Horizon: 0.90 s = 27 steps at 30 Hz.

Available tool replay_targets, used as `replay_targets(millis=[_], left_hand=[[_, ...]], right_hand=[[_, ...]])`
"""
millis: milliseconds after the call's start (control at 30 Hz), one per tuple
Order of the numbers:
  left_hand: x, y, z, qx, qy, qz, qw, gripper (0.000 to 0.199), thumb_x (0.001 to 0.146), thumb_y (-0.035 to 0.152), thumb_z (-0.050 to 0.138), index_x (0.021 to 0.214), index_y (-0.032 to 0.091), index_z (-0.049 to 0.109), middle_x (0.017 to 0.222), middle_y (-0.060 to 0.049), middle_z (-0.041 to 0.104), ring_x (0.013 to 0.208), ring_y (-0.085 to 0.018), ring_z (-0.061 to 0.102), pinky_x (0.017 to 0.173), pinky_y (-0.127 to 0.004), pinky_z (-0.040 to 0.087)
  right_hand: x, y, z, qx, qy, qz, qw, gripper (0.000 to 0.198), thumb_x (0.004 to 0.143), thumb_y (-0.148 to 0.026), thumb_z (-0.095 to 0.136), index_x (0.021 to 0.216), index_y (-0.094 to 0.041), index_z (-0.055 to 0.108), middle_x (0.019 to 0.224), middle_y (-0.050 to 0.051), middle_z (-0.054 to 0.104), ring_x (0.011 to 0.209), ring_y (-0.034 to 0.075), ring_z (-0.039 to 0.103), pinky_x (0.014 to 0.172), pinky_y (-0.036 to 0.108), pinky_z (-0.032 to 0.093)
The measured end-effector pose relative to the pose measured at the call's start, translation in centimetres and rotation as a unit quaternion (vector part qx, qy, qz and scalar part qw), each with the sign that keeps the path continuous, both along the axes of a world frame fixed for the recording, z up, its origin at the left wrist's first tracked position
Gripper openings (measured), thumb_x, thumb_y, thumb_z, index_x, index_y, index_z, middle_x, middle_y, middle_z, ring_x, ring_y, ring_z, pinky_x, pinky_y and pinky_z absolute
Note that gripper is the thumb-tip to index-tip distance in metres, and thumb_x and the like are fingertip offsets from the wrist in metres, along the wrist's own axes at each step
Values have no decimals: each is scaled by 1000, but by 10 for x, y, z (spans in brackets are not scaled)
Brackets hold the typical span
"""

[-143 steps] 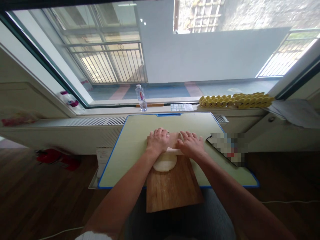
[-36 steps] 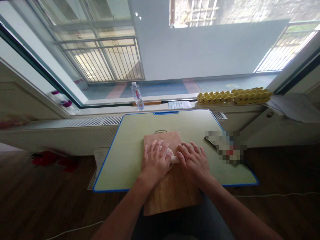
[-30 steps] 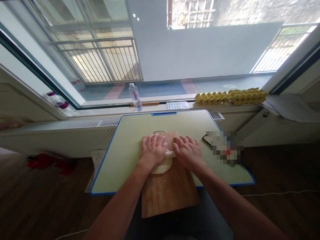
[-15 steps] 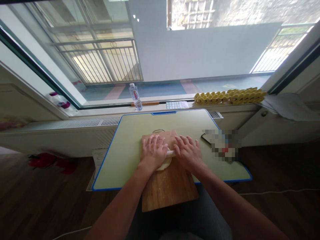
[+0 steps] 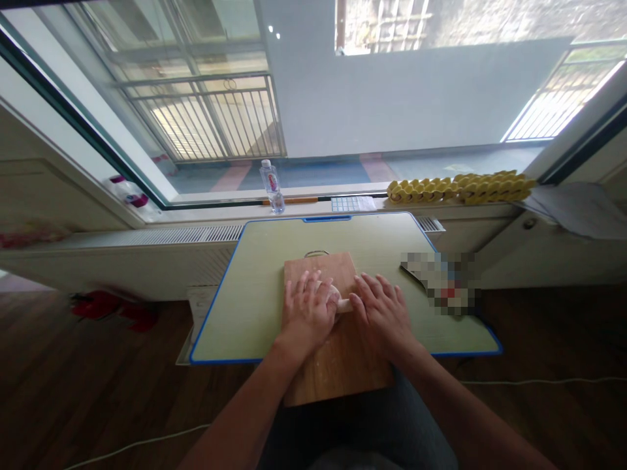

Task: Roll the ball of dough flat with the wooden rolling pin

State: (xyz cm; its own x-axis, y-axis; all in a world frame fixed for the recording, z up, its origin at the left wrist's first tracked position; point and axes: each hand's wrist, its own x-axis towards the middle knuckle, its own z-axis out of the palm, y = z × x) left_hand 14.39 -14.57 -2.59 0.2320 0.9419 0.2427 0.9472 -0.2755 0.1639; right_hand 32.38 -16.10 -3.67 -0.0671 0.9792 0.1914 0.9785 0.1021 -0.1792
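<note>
A pale rolling pin (image 5: pixel 345 305) lies across a wooden cutting board (image 5: pixel 337 372), its middle showing between my hands. My left hand (image 5: pixel 309 307) rests palm down on the pin's left part, fingers stretched forward and slightly apart. On the right part lies my right hand (image 5: pixel 382 303), also palm down, with fingers extended and the thumb beside the pin. A flat piece of pale dough (image 5: pixel 333 288) shows past the left hand's fingers; most of it is hidden under that hand and the pin. A metal handle loop (image 5: pixel 317 252) stands at the board's far edge.
The board overhangs the near edge of a blue-rimmed folding table (image 5: pixel 230 313). A partly blurred flat object (image 5: pixel 435 281) lies on the table's right. A plastic bottle (image 5: pixel 272 187) and yellow egg trays (image 5: pixel 460 188) stand on the windowsill. Cords run along the floor.
Both hands and the rolling pin have come slightly nearer my body along the board. Dough showed on the pin's near side before; now it shows mostly beyond it. The whole view has shifted slightly.
</note>
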Motion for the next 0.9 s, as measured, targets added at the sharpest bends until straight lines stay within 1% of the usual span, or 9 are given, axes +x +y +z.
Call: replay_targets(millis=[133, 233, 333, 500, 567, 667, 800, 867, 900], left_hand=[[-2, 30, 1, -9, 10, 2, 1000, 48, 105, 45, 45, 144, 25, 65, 158, -11, 56, 147, -35, 49, 123, -65, 36], [-3, 37, 1, -7, 12, -2, 1000, 49, 105, 46, 44, 144, 24, 65, 159, -12, 55, 148, -35, 48, 122, -66, 36], [-1, 25, 0, -16, 7, 1, 1000, 50, 106, 46, 41, 146, 25, 63, 161, -11, 53, 150, -35, 45, 124, -65, 33], [0, -11, 3, -14, -5, -15, 1000, 51, 108, 46, 36, 147, 27, 63, 163, -7, 50, 153, -34, 41, 127, -64, 30], [0, -16, 4, -10, -11, -20, 1000, 51, 107, 46, 37, 148, 29, 62, 163, -6, 50, 154, -34, 41, 127, -64, 30], [0, -6, 5, -16, -15, -18, 1000, 51, 107, 46, 38, 150, 30, 60, 163, -7, 51, 153, -34, 42, 126, -64, 30], [1, 24, 5, -35, -3, -8, 999, 52, 106, 46, 40, 150, 27, 60, 164, -9, 50, 152, -34, 43, 126, -64, 29], [1, 30, 5, -43, 3, -3, 999, 53, 105, 47, 41, 150, 26, 60, 164, -10, 49, 152, -35, 43, 126, -65, 28], [2, 29, 5, -45, 4, -3, 999, 53, 106, 47, 40, 150, 25, 60, 164, -10, 49, 152, -35, 43, 126, -65, 28]], right_hand=[[-7, 25, 7, -5, -14, -17, 1000, 52, 110, -45, 32, 152, -26, 56, 161, 6, 52, 150, 35, 39, 121, 60, 28], [-9, 31, 8, -11, -20, -15, 1000, 52, 110, -44, 32, 152, -26, 56, 161, 6, 52, 150, 35, 39, 120, 61, 28], [-6, 21, 6, -15, -20, -5, 1000, 53, 110, -44, 31, 152, -25, 57, 162, 6, 52, 151, 35, 38, 121, 61, 29], [3, -13, 0, 2, -15, 17, 1000, 54, 110, -42, 32, 156, -21, 52, 162, 8, 52, 152, 31, 38, 122, 56, 30], [5, -21, -2, 13, -10, 24, 1000, 55, 109, -42, 34, 157, -21, 51, 162, 8, 52, 152, 31, 39, 122, 54, 31], [4, -16, -2, 9, -6, 22, 1000, 56, 110, -44, 31, 156, -21, 52, 162, 9, 51, 152, 31, 39, 122, 55, 30], [-1, 7, 4, -13, -16, 6, 1000, 56, 110, -45, 29, 153, -20, 55, 162, 9, 51, 152, 36, 36, 120, 61, 29], [-2, 14, 6, -15, -19, 4, 1000, 56, 110, -46, 29, 152, -21, 56, 162, 9, 51, 152, 37, 36, 120, 62, 29], [-2, 14, 6, -15, -20, 6, 1000, 56, 110, -46, 29, 152, -21, 56, 162, 9, 51, 152, 37, 36, 120, 62, 29]])
